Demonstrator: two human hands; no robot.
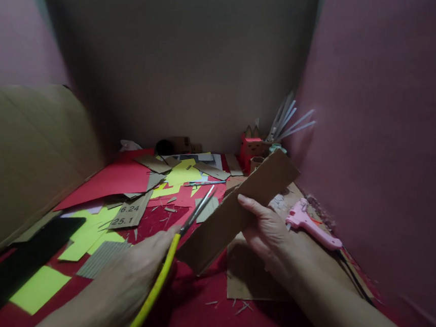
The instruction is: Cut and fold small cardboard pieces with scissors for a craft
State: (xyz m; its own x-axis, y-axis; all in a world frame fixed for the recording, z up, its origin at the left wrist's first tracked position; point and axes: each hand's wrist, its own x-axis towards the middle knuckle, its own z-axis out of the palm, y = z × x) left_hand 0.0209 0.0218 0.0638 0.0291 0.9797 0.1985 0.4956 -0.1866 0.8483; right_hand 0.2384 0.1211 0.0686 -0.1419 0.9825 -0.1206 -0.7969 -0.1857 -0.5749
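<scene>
My left hand (pixel 138 263) is closed around the yellow-handled scissors (pixel 161 275). Their metal blades point up and away, slightly parted, beside the lower left end of a cardboard strip (pixel 242 211). My right hand (pixel 263 228) grips that long brown strip, with the thumb on its near face and the other fingers mostly hidden. The strip is held tilted above the table, its upper end toward the right. Below it lies a flat cardboard piece (pixel 244 280). To the right of my right hand rests a pink glue gun (pixel 308 225).
Red paper (pixel 105 179), yellow paper scraps (pixel 41 288), printed cardboard (pixel 132 212) and a long black object (pixel 29 254) lie on the left. A pen (pixel 204 183) lies mid-table. Behind stand a red box with ears (pixel 250 148) and glue sticks (pixel 292 119). Walls enclose the back and right.
</scene>
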